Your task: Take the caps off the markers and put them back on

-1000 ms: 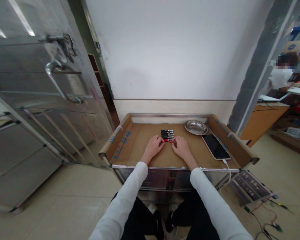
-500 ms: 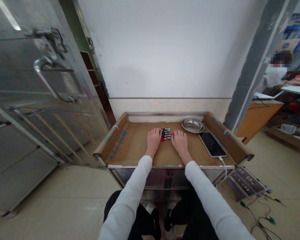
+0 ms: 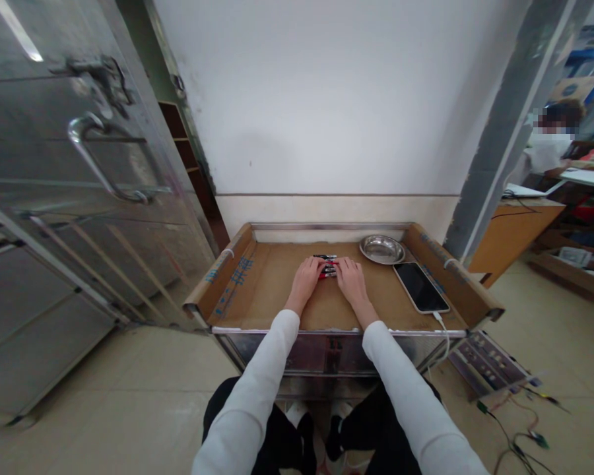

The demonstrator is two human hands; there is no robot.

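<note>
Several small, slim black and red pieces with metal ends lie side by side in a row on the cardboard; their exact kind is too small to make out. A black piece (image 3: pixel 325 256) shows at the far end of the row, and a red one (image 3: pixel 327 275) at the near end. My left hand (image 3: pixel 307 276) and my right hand (image 3: pixel 350 277) meet over the row from either side. Their fingertips are closed on the two ends of one red metal-tipped piece (image 3: pixel 330 262). The fingers partly cover the other pieces.
The cardboard-lined tray (image 3: pixel 272 290) has raised sides. A round metal dish (image 3: pixel 382 249) stands at its back right, beside a phone (image 3: pixel 420 286) with a white cable. A metal door (image 3: pixel 79 185) is at left. Equipment and wires lie on the floor at right; a person sits beyond.
My hands have come closer together over the row. The red piece near my right fingertips is now between both hands. The dish and phone stay put.
</note>
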